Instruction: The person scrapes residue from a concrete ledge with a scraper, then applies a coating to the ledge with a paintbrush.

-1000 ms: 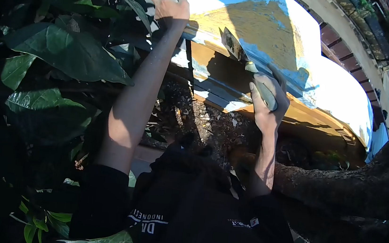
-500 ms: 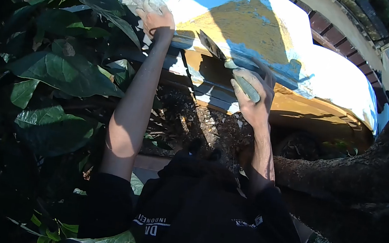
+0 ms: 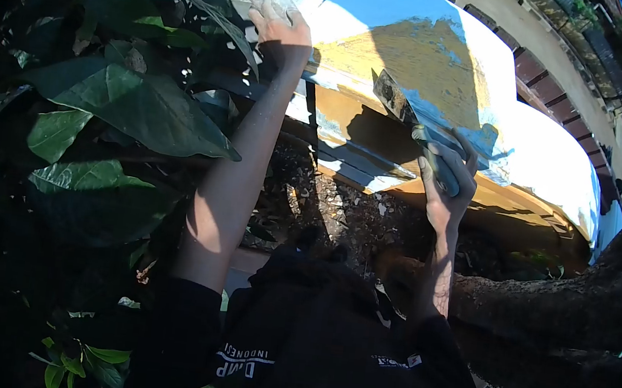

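Head view. I see my right hand (image 3: 445,179) closed around the handle of a scraper (image 3: 409,121), whose blade lies against the hull (image 3: 417,46) at the edge of a bare yellow patch ringed by blue and white paint. My left hand (image 3: 280,20) presses flat, fingers spread, on the hull's upper left part. Leaves (image 3: 109,97) crowd the left; a trunk (image 3: 541,309) crosses lower right.

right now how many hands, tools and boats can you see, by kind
hands: 2, the left hand flat on the hull, the right hand gripping the tool
scrapers: 1, the scraper with its blade against the hull
boats: 1, the boat, upturned, white, blue and yellow
total: 4
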Action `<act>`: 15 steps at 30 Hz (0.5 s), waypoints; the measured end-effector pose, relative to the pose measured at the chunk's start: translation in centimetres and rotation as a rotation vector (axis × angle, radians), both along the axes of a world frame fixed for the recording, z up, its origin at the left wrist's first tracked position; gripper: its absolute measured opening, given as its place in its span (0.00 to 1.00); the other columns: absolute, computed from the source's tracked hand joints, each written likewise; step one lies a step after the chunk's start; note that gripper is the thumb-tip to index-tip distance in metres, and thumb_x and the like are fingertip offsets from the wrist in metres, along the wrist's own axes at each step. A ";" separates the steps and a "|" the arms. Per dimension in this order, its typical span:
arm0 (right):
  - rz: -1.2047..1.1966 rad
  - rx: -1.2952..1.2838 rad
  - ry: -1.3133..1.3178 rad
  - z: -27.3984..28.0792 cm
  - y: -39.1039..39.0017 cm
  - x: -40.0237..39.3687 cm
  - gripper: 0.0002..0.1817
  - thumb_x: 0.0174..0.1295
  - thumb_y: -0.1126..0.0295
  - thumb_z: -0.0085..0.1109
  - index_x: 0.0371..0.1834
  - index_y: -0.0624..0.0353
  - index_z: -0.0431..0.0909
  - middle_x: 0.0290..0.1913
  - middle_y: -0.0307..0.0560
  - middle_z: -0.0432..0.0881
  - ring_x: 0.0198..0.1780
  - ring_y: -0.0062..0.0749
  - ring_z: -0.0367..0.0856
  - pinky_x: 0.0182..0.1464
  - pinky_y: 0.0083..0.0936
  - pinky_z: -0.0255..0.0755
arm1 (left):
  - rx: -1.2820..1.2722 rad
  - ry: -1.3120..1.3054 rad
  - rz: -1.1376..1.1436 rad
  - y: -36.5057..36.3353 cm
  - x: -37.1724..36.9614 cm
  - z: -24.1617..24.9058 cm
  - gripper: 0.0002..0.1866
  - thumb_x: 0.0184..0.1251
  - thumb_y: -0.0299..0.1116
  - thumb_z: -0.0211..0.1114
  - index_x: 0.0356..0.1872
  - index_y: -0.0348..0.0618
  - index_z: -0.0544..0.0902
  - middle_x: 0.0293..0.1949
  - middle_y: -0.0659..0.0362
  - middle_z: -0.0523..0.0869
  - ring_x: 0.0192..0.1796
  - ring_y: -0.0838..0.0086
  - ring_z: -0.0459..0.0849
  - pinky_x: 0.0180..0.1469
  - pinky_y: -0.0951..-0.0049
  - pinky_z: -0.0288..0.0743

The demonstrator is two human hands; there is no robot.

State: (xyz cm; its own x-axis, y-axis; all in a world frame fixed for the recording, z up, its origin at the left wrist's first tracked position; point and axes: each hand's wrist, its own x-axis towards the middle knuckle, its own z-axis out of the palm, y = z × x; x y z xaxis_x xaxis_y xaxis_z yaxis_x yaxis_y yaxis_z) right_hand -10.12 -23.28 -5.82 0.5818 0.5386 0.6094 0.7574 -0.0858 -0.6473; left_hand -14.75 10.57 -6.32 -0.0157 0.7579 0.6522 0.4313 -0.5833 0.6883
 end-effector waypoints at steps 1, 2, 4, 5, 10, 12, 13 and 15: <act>0.020 0.061 0.091 -0.3 0.3 0.2 0.14 0.56 0.73 0.77 0.46 0.52 0.90 0.50 0.40 0.91 0.70 0.45 0.74 0.73 0.44 0.60 | 0.049 -0.007 -0.003 0.2 0.1 -0.2 0.29 0.67 0.36 0.64 0.70 0.47 0.71 0.59 0.42 0.72 0.57 0.44 0.82 0.56 0.48 0.78; 0.021 0.120 0.188 -0.7 0.0 0.1 0.15 0.55 0.72 0.77 0.47 0.51 0.91 0.51 0.37 0.91 0.70 0.45 0.75 0.73 0.44 0.58 | 0.031 0.005 -0.004 0.3 0.0 -0.5 0.29 0.67 0.36 0.63 0.70 0.46 0.72 0.59 0.42 0.71 0.58 0.44 0.82 0.56 0.47 0.78; 0.052 -0.012 -0.050 0.2 3.3 -0.5 0.14 0.55 0.73 0.77 0.46 0.53 0.90 0.51 0.40 0.91 0.70 0.44 0.74 0.73 0.43 0.60 | 0.000 0.023 -0.020 0.3 0.2 -0.4 0.28 0.68 0.35 0.63 0.69 0.46 0.72 0.59 0.42 0.71 0.58 0.43 0.81 0.56 0.45 0.78; 0.097 0.014 -0.057 0.2 4.5 -0.8 0.13 0.56 0.73 0.77 0.46 0.55 0.90 0.50 0.44 0.91 0.71 0.44 0.74 0.72 0.44 0.63 | -0.038 0.029 -0.033 -0.3 0.2 -0.5 0.28 0.68 0.35 0.62 0.69 0.46 0.72 0.59 0.42 0.72 0.59 0.43 0.81 0.56 0.45 0.77; -0.006 -0.073 -0.055 -0.4 0.7 -0.4 0.15 0.56 0.78 0.76 0.47 0.56 0.90 0.55 0.46 0.88 0.68 0.44 0.76 0.70 0.41 0.67 | 0.002 -0.078 -0.047 0.1 0.1 -0.1 0.26 0.68 0.33 0.59 0.68 0.44 0.73 0.60 0.40 0.72 0.63 0.42 0.77 0.61 0.46 0.74; -0.072 -0.008 0.132 -0.6 -2.4 0.0 0.16 0.59 0.81 0.73 0.51 0.60 0.88 0.69 0.54 0.76 0.66 0.41 0.78 0.69 0.37 0.71 | 0.072 -0.124 -0.044 0.4 0.4 -0.5 0.26 0.68 0.32 0.59 0.68 0.41 0.74 0.62 0.39 0.72 0.65 0.41 0.75 0.64 0.48 0.71; -0.066 0.097 0.225 -0.4 -3.6 0.0 0.15 0.57 0.80 0.73 0.49 0.60 0.89 0.64 0.54 0.79 0.71 0.42 0.74 0.70 0.38 0.70 | 0.049 -0.134 -0.040 0.6 0.3 -0.3 0.25 0.68 0.31 0.59 0.67 0.42 0.75 0.62 0.39 0.72 0.65 0.42 0.75 0.65 0.49 0.71; -0.146 0.184 0.264 0.1 -5.5 -0.2 0.15 0.61 0.81 0.70 0.52 0.64 0.87 0.59 0.53 0.83 0.65 0.39 0.79 0.68 0.35 0.71 | 0.007 -0.160 -0.048 0.7 0.6 -0.4 0.23 0.69 0.31 0.59 0.66 0.45 0.77 0.61 0.39 0.72 0.65 0.44 0.75 0.67 0.51 0.69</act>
State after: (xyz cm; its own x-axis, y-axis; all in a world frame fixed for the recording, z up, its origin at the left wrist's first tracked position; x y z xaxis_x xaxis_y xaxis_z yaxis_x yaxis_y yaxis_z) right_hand -10.34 -28.75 -5.75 0.7953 0.3332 0.5064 0.5499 -0.0451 -0.8340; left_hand -14.14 11.23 -6.68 -0.0838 0.7558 0.6494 0.2880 -0.6055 0.7419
